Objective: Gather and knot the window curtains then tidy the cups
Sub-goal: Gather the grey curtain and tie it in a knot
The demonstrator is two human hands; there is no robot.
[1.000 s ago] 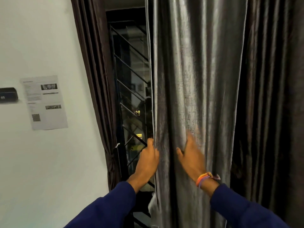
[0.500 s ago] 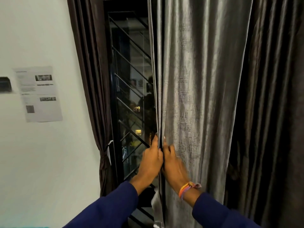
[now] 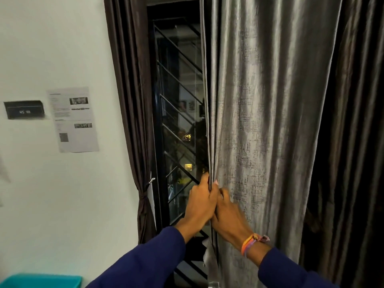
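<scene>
Nearest, two dark blue sleeves reach forward from the bottom edge. The left hand (image 3: 200,204) and the right hand (image 3: 227,215) meet side by side, knuckles touching, at the left edge of the grey curtain (image 3: 264,121). The left hand's grip is closed round the gathered folds of that edge, fingers wrapped behind the fabric. The right hand's grip pinches the same folds from the front, fingertips pressed into the cloth just beside the left thumb. A woven orange and purple wristband (image 3: 252,242) sits on the right wrist.

At the near left corner, the rim of a teal bin (image 3: 41,280) shows.

The grey curtain hangs in long vertical pleats, right of centre, bunched narrow where the hands hold it. Right of it hangs a dark brown curtain (image 3: 353,142).

Farther back, left of the hands, a barred window (image 3: 178,121) is uncovered, with small lights showing in the dark glass. At its left side another dark brown curtain (image 3: 133,100) is tied in low down. On the white wall to the left are a printed sheet (image 3: 72,119) and a small black display (image 3: 24,110).
</scene>
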